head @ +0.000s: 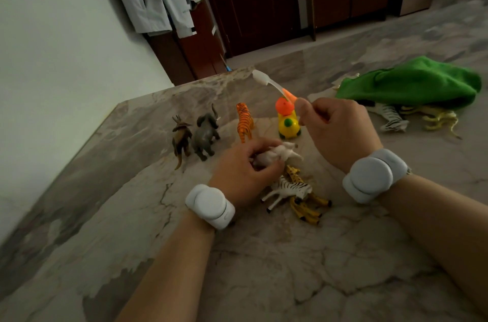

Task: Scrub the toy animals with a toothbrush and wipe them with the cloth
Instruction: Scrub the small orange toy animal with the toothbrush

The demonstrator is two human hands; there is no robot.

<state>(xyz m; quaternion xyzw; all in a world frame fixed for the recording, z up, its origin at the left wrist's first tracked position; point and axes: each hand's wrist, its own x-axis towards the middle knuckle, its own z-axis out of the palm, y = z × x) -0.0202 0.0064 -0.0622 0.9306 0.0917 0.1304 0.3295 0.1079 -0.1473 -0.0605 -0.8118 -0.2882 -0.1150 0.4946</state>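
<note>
Toothbrush (274, 86) first on my feed: the right hand (340, 129) pinches its orange handle end between thumb and curled fingers, holding it in the air with the white head pointing up and to the left, clear of every toy. The left hand (245, 171) sits lower, its fingers curled round a small white toy animal (274, 154) low over the marbled table (264, 269); from my station I cannot tell what animal it is, nor whether it touches the top. Beyond that hand three figures stand in a row, a brown horned animal (181, 137), a grey elephant (206, 134) and an orange tiger (244, 122), and a yellow toy (287, 123) with an orange top stands just beside the right thumb. Near the left wrist a zebra (289, 189) lies across a giraffe (306, 212), the two touching. The green cloth (412, 84) lies bunched at the far right of the table, well apart from both hands, with a striped toy (393, 118) and a yellow snake-like toy (441, 118) showing at its near edge. I see white wristbands (210, 205) on both wrists
</note>
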